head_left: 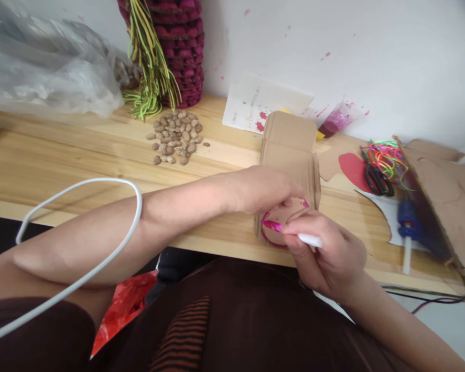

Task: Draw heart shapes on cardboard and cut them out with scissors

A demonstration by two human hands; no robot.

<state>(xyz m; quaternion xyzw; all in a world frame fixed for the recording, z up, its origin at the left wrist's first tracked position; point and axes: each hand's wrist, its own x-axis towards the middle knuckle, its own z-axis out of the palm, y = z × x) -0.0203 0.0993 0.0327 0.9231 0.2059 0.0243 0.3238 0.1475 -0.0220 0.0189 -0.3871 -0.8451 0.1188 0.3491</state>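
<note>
In the head view my left hand point(269, 190) lies across a long brown cardboard piece point(290, 150), its fingers curled down onto it and partly hidden. My right hand point(329, 253) pinches a paintbrush point(310, 239) with a white handle end and a pink-smeared front. The brush tip touches the cardboard's near end, at the pink outline of a rounded shape. Inside that outline the cardboard is mostly bare brown, with a few pink patches near my left fingertips.
Behind stand a plastic cup of pink paint point(335, 124), a paint-spotted paper point(244, 106) and a magenta woven container point(182, 51). Left lie several peanuts point(178, 137) and plastic bags point(50, 67). Right are black-handled scissors point(377, 180), a blue glue gun point(406, 217) and cardboard point(445, 196). A white cable point(96, 279) crosses my left arm.
</note>
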